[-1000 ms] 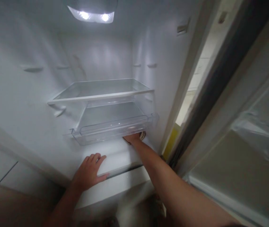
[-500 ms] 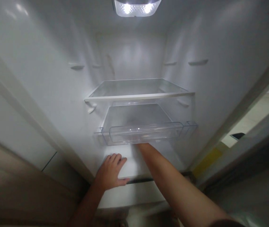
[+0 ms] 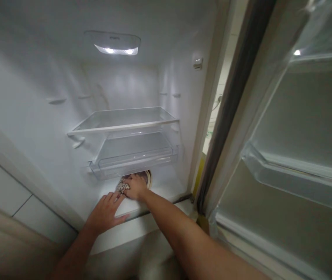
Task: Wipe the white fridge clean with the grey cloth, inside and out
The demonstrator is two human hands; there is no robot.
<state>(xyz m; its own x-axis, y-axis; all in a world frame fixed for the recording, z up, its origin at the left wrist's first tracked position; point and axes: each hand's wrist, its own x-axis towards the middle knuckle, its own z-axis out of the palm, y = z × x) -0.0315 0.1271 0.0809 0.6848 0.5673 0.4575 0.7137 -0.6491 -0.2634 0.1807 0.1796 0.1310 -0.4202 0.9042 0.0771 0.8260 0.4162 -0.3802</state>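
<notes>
Inside an open refrigerator, my right hand (image 3: 136,186) presses down on a brown and white patterned cloth (image 3: 123,186) on the white bottom surface (image 3: 166,181). A dark, rounded part with a cream rim shows behind the hand, and the fingers partly cover the cloth. My left hand (image 3: 106,212) rests at the front left edge of that surface, fingers apart and thumb over the edge, holding nothing. Its fingertips are close to the cloth; whether they touch it I cannot tell.
Above my hands hangs a clear plastic drawer (image 3: 136,161), with a white-framed glass shelf (image 3: 125,118) over it. A lamp (image 3: 117,49) glows at the top. On the right stands the opened door (image 3: 300,128) with a door shelf (image 3: 294,179). Tiled wall (image 3: 37,214) lies to the left.
The view has turned right, bringing the opened door into sight. My right hand has come forward from under the clear drawer, and the cloth is now visible. My left hand stays at the front edge.
</notes>
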